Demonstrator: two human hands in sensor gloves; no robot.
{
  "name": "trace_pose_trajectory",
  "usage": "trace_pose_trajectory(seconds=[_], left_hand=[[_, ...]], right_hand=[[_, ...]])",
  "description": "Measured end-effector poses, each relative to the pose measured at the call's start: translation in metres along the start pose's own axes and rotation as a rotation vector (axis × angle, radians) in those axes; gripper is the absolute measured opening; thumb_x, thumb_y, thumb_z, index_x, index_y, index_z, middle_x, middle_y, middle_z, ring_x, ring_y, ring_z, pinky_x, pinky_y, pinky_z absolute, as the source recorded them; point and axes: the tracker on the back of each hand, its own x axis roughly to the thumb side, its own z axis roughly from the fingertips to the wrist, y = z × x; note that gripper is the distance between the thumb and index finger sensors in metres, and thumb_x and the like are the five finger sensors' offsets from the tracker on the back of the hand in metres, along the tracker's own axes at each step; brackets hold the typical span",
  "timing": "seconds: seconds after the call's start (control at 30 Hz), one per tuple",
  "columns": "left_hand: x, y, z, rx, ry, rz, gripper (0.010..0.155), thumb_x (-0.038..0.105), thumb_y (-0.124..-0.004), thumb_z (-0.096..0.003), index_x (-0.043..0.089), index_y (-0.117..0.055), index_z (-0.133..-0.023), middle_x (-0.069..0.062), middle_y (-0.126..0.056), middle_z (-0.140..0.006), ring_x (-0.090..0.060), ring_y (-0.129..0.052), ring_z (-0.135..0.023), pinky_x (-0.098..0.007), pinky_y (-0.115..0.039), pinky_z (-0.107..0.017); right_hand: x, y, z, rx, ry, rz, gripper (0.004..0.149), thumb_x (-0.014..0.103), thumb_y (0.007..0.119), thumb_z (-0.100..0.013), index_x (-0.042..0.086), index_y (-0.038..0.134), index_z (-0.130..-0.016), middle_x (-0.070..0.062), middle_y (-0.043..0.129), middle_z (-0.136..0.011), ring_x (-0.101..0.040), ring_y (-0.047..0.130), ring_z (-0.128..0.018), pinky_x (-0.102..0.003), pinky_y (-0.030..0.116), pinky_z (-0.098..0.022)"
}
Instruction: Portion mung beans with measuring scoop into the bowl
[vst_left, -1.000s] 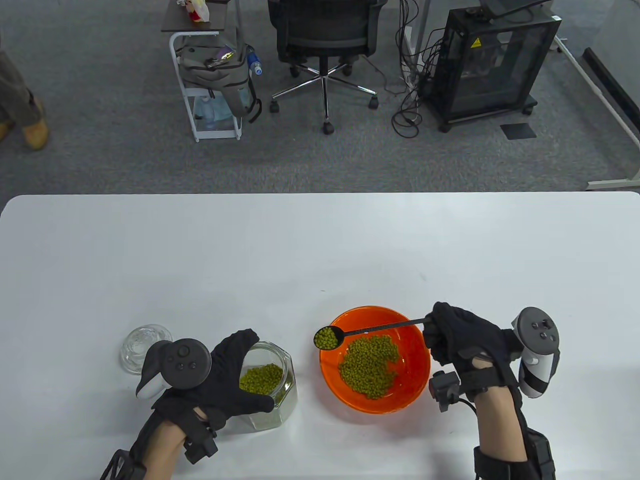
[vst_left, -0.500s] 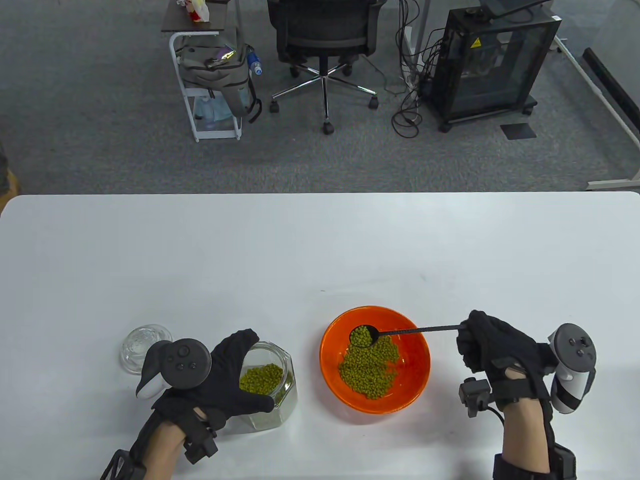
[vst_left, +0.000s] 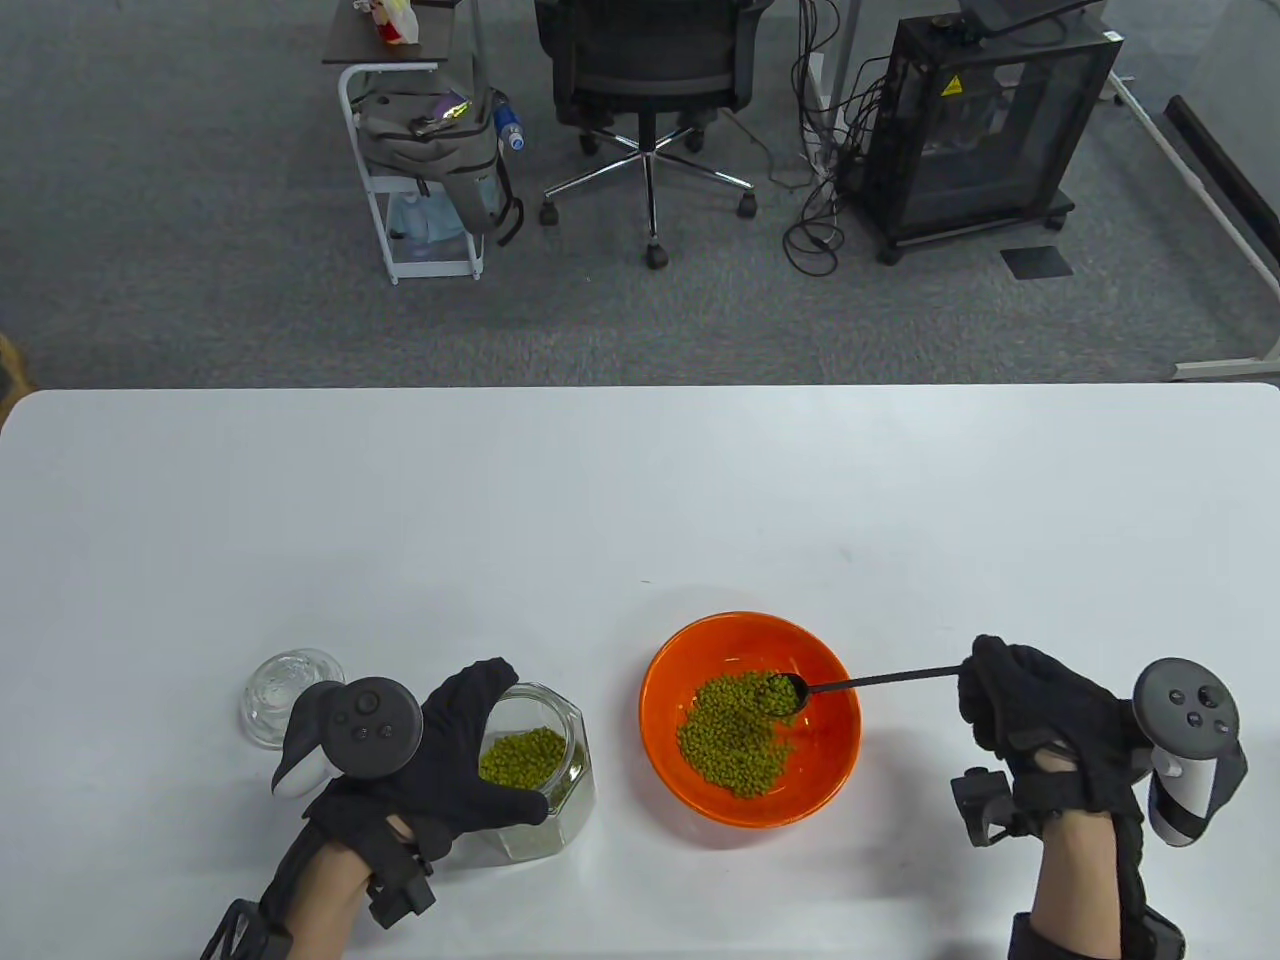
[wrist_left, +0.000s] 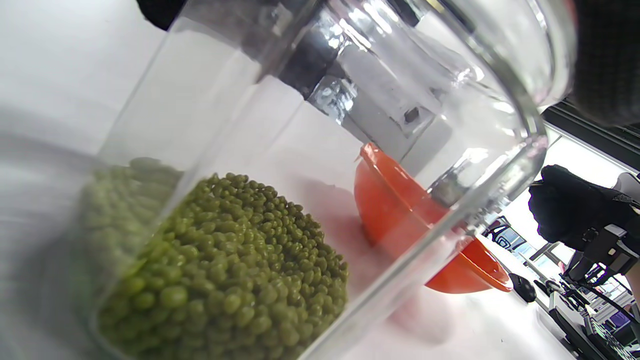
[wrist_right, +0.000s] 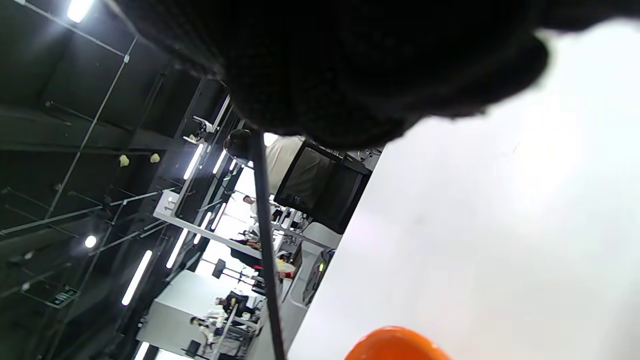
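Note:
An orange bowl (vst_left: 835, 745) (wrist_left: 395, 210) (wrist_right: 395, 345) with a heap of green mung beans (vst_left: 735, 745) stands at front centre of the white table. My right hand (vst_left: 1040, 715) grips the far end of a thin black measuring scoop (vst_left: 870, 682) (wrist_right: 265, 250); its head lies tipped on the heap at the bowl's right. My left hand (vst_left: 455, 760) wraps around an open glass jar (vst_left: 545, 770) (wrist_left: 320, 165) left of the bowl. More mung beans (vst_left: 520, 757) (wrist_left: 225, 280) fill the jar's bottom.
The glass jar lid (vst_left: 275, 690) lies on the table just left of my left hand. Beyond the table's far edge stand an office chair (vst_left: 650, 90), a white cart with a grey bag (vst_left: 425, 140) and a black cabinet (vst_left: 985, 120).
My right hand has drawn back to the right, carrying the full scoop from the bowl's left rim across to its right side, where the head has turned onto the heap. The left hand stayed still.

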Motion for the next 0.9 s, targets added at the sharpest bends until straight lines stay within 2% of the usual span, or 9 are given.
trace_pose_trajectory(seconds=[0.23, 0.5, 0.7, 0.8, 0.9], left_hand=[[0.000, 0.000, 0.000, -0.001, 0.000, -0.001, 0.124, 0.082, -0.088, -0.0397, 0.002, -0.023, -0.109, -0.030, -0.032, -0.115, -0.062, -0.050, -0.104, -0.068, -0.057, -0.073], [0.000, 0.000, 0.000, -0.001, 0.001, -0.002, 0.125, 0.082, -0.087, -0.0399, 0.002, -0.021, -0.110, -0.030, -0.032, -0.115, -0.062, -0.050, -0.104, -0.068, -0.057, -0.073], [0.000, 0.000, 0.000, -0.001, 0.001, -0.002, 0.125, 0.082, -0.088, -0.0398, 0.002, -0.021, -0.110, -0.030, -0.032, -0.115, -0.062, -0.050, -0.104, -0.068, -0.057, -0.073], [0.000, 0.000, 0.000, -0.001, 0.001, -0.002, 0.125, 0.082, -0.088, -0.0398, 0.002, -0.021, -0.110, -0.030, -0.032, -0.115, -0.062, -0.050, -0.104, -0.068, -0.057, -0.073], [0.000, 0.000, 0.000, -0.001, 0.001, -0.002, 0.125, 0.082, -0.088, -0.0397, 0.002, -0.021, -0.110, -0.030, -0.032, -0.115, -0.062, -0.050, -0.104, -0.068, -0.057, -0.073]], right_hand=[[0.013, 0.005, 0.007, -0.007, -0.061, 0.159, 0.043, 0.044, 0.082, -0.049, 0.006, 0.099, -0.060, -0.016, 0.102, -0.048, -0.024, 0.100, -0.022, -0.037, 0.087, -0.019], [0.034, 0.016, 0.020, -0.020, -0.190, 0.359, 0.043, 0.045, 0.083, -0.048, 0.008, 0.099, -0.062, -0.016, 0.102, -0.052, -0.026, 0.101, -0.026, -0.038, 0.087, -0.022], [0.053, 0.030, 0.034, -0.008, -0.380, 0.501, 0.042, 0.047, 0.083, -0.047, 0.011, 0.100, -0.063, -0.014, 0.102, -0.055, -0.026, 0.101, -0.030, -0.039, 0.087, -0.025], [0.066, 0.041, 0.045, 0.012, -0.566, 0.599, 0.042, 0.048, 0.083, -0.047, 0.013, 0.099, -0.064, -0.013, 0.102, -0.058, -0.026, 0.101, -0.032, -0.039, 0.086, -0.028], [0.074, 0.048, 0.054, 0.005, -0.640, 0.646, 0.042, 0.048, 0.083, -0.046, 0.014, 0.099, -0.065, -0.012, 0.102, -0.059, -0.026, 0.100, -0.034, -0.040, 0.086, -0.030]])
